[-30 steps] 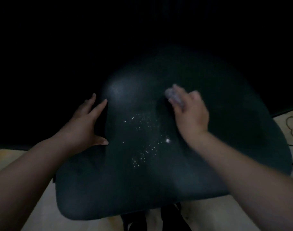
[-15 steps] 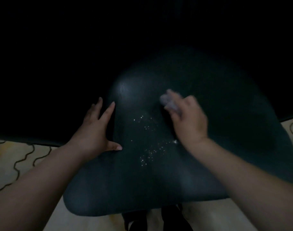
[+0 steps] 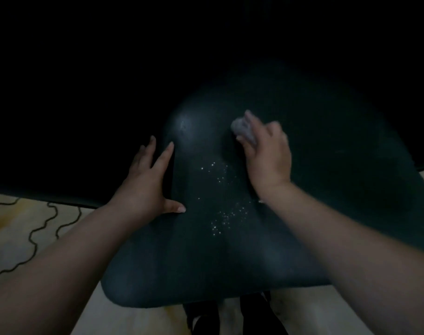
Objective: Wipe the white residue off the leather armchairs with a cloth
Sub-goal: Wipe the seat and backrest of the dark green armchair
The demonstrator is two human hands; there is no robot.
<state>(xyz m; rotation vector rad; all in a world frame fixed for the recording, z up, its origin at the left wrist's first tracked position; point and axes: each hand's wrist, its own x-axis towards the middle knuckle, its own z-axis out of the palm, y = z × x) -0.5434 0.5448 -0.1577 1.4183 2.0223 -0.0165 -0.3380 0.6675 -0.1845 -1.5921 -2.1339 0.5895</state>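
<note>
my right hand point(image 3: 266, 155) has the small pale cloth point(image 3: 242, 129) bunched under its fingers, pinched against the dark leather armchair point(image 3: 327, 189). over the last second that hand has barely travelled; it has slid only a little up the cushion, so the cloth now sits above the specks rather than on them. my left hand point(image 3: 148, 182) lies flat with fingers spread and straight, thumb out to the side, bracing the leather just beside the mess. it has crept a little further in across the cushion since a moment ago, and more of the pale patterned floor point(image 3: 25, 233) shows on the left now, so i think my head has shifted as much as my arms have.

the white residue point(image 3: 220, 201) lies between my two hands, a loose scatter of bright flecks running down the middle of the cushion. one larger fleck that was in the open a second ago is now nearly hidden at the edge of my right wrist, and i cannot tell if it was wiped or merely covered. the rest of the scatter looks about as dense as before, so by my reckoning this stroke has cleared little. i judge the next pass should drag the cloth down through the flecks toward the front edge, with the left hand holding the seat firm
</note>
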